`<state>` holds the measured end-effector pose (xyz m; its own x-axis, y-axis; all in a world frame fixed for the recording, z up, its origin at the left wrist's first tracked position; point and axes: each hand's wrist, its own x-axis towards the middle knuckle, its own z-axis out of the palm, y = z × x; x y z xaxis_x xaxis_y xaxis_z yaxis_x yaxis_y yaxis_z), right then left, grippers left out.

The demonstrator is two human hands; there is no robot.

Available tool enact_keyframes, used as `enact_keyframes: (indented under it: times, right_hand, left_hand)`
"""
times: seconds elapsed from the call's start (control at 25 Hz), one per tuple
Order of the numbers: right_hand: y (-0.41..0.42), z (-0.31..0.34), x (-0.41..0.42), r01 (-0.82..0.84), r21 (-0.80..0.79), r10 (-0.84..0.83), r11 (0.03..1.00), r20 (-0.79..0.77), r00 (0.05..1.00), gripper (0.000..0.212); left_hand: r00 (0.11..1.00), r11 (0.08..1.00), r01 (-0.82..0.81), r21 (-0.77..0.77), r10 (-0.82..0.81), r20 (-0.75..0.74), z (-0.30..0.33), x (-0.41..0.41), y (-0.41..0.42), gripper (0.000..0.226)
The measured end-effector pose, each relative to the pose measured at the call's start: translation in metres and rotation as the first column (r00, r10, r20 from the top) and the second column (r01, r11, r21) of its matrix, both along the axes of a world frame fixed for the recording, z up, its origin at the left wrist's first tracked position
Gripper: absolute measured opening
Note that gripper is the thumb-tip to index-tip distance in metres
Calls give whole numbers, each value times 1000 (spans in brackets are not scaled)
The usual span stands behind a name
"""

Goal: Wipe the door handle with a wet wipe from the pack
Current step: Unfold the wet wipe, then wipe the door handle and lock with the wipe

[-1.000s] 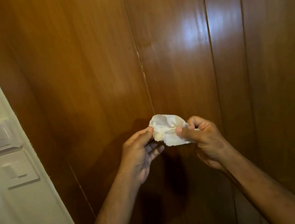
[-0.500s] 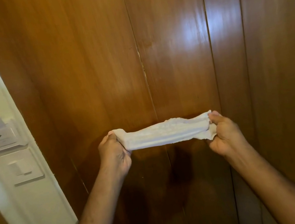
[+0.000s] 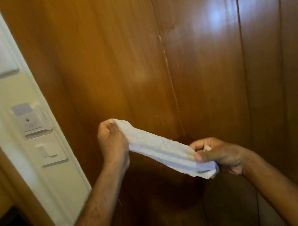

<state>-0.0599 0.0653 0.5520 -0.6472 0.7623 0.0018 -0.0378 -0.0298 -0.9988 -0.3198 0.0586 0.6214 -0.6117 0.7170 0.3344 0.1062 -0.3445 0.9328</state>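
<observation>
Wet wipe (image 3: 162,150), bunched a second ago, now stretched taut before the wooden panel (image 3: 114,59); left hand (image 3: 112,139) pinches its raised end, right hand (image 3: 219,155) its lowered end; door handle out of view; wiping apparently not begun.

Glossy wooden wall panels (image 3: 203,53) catch a bright light reflection (image 3: 226,13); at left, a cream wall strip (image 3: 26,90) carries a light switch (image 3: 51,150).

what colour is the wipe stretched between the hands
White, with a faint ribbed texture. The wet wipe shows best in the head view, the only one.
</observation>
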Motion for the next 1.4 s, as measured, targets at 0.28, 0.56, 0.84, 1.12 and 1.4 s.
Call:
enact_keyframes:
  times: [0.28,0.56,0.84,1.12,1.4]
  right_hand:
    - [-3,-7,-49,154,-100,-180,983,-341,923,42]
    - [-23,-13,-116,-158,-353,-93,922,-598,796,31]
    - [-44,-68,-224,-207,-491,-133,846,-571,810,48]
    - [-92,-151,-369,-314,-544,-20,778,-520,854,36]
    - [-133,-198,-485,390,-58,-393,919,-50,918,19]
  left_hand:
    - [988,982,-143,-122,134,-81,-32,-53,-16,21]
    - [985,942,-164,-293,170,-4,-80,-95,-54,15]
    - [597,679,-704,-207,408,-691,-151,-205,-187,32]
    - [-319,514,-748,420,277,-906,-176,-318,-287,35]
    - [-606,458,-674,579,106,-788,-188,-340,-289,30]
